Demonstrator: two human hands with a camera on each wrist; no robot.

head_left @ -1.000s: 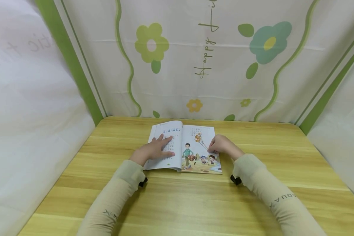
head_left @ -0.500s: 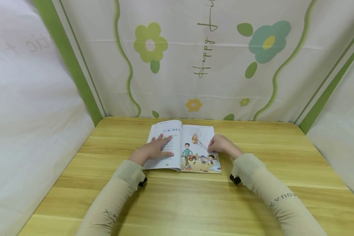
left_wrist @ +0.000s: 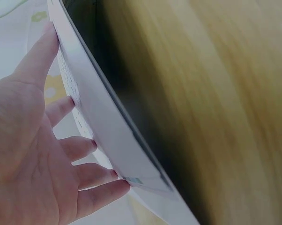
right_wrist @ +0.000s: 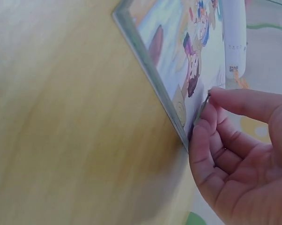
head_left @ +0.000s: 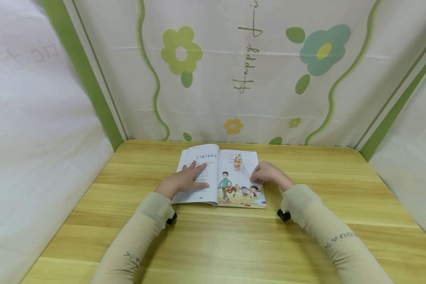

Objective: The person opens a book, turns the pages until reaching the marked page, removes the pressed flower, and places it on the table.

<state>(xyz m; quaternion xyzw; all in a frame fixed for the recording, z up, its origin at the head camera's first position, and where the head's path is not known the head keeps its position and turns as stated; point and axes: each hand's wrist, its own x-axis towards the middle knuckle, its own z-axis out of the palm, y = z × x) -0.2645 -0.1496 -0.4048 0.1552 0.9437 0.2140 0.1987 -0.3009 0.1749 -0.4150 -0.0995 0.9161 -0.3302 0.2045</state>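
Note:
An open picture book [head_left: 212,194] lies on the table, with text on the left page and a cartoon scene on the right. My left hand [head_left: 184,181] rests on the left page, fingers spread; the left wrist view has its fingertips touching the paper [left_wrist: 99,105]. Above the right page, my right hand [head_left: 268,173] pinches the thin stems of a small orange dried-flower sprig [head_left: 238,161], its blossoms pointing up and left over the printed lines. In the right wrist view the stem end [right_wrist: 203,107] sticks out between thumb and fingers, beside the book's edge.
The wood-grain table [head_left: 230,244] reaches back to a white flower-printed curtain [head_left: 206,94]. White fabric sides [head_left: 39,138] with green bands stand at left and right. A black wrist strap [head_left: 284,215] shows under the right cuff.
The flower sprig's head has swung left, then back right and slightly up over the right page. My right hand shifts only a little; my left hand stays on the left page.

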